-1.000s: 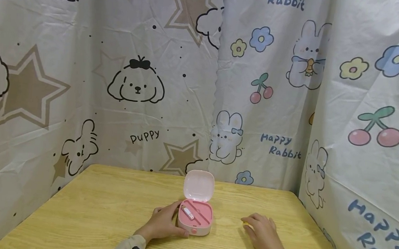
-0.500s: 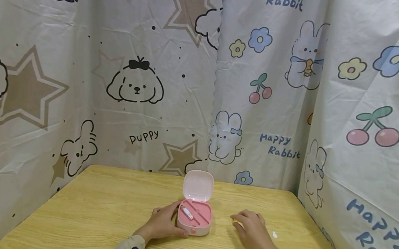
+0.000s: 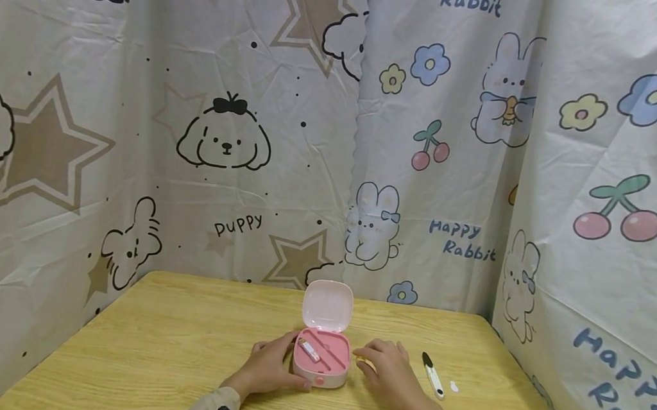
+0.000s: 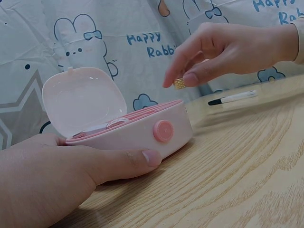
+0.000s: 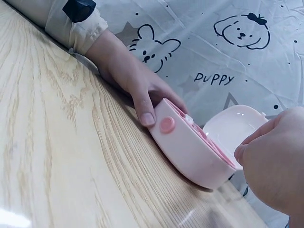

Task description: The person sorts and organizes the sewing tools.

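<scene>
A small pale pink box [image 3: 335,380] with a round pink button stands on the table, its lid [image 3: 328,305] raised. My left hand [image 3: 268,364] grips the box's left side, thumb along the front and fingers behind. In the pink divided inside lies a short white stick-shaped item [image 3: 309,350] with a brownish end, slanted in the left part. My right hand [image 3: 393,372] is just right of the box, pinching a small gold textured piece [image 4: 179,83] between thumb and fingers. In the right wrist view the hand hides that piece.
Right of my right hand, a slim white tool with a black tip [image 3: 433,375] lies on the wooden table [image 3: 209,324]. Beside it is a small white flat piece [image 3: 454,387]. Printed curtains [image 3: 219,190] surround the table's back and sides.
My right hand has moved left toward the box with the gold piece, uncovering the white flat piece and then the black-tipped tool. The left hand and box have stayed put.
</scene>
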`<move>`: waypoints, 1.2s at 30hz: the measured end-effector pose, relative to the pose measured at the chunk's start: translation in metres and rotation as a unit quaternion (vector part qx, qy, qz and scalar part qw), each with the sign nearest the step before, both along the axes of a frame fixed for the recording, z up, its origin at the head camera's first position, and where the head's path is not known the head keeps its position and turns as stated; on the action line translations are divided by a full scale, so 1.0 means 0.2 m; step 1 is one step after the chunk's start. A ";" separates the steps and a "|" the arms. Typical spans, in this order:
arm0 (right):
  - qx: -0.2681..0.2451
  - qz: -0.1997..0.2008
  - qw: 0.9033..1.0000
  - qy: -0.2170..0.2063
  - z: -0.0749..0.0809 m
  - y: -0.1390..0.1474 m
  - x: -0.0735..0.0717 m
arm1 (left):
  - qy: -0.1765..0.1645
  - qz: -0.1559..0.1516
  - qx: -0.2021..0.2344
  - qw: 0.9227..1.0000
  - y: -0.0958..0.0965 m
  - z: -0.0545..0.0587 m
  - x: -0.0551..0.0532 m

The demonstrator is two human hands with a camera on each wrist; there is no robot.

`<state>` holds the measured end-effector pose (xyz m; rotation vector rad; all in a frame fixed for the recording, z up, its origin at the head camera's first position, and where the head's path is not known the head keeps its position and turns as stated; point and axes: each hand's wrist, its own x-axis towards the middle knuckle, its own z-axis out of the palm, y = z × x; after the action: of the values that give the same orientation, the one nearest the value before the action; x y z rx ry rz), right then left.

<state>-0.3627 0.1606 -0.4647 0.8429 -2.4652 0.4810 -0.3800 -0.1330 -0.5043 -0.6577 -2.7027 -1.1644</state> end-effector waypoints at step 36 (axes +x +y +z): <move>-0.001 0.114 0.992 -0.051 0.03 -0.31 0.03 | 0.030 0.011 -0.023 0.999 -0.01 -0.02 -0.01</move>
<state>-0.3566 0.0982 -0.4590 1.1332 -2.4697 0.6213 -0.3817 -0.1346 -0.5082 -0.6556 -2.6874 -1.0641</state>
